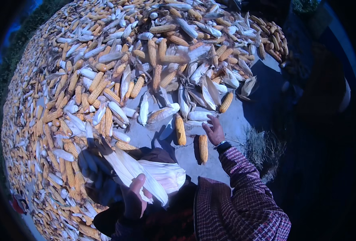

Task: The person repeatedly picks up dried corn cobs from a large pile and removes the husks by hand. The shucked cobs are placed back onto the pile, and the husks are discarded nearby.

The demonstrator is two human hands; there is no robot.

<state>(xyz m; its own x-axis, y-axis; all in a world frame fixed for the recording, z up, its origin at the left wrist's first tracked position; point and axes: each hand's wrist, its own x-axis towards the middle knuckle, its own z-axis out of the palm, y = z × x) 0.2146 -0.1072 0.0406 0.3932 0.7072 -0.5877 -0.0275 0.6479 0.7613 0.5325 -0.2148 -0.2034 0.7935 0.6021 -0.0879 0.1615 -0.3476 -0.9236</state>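
My left hand (pixel 137 194) is low in front of my body, its thumb pressed over a bunch of pale dry corn husks (pixel 149 170). These husks fan out to both sides; no kernels show among them. Out to the right, my right hand (pixel 215 131) reaches forward with fingers apart and nothing in them. Its fingertips are at the end of a corn ear in white husk (pixel 199 116); whether they touch it I cannot tell. Just below that hand lies a bare yellow corn cob (pixel 203 149). Another bare cob (pixel 180 131) is to its left.
A wide heap of corn ears (pixel 105 69), some bare and some husked, spreads ahead and down the left. Grey concrete ground (pixel 232 123) shows before me. Dry grass (pixel 262 147) lies right of my forearm. Deep shadow covers the far right.
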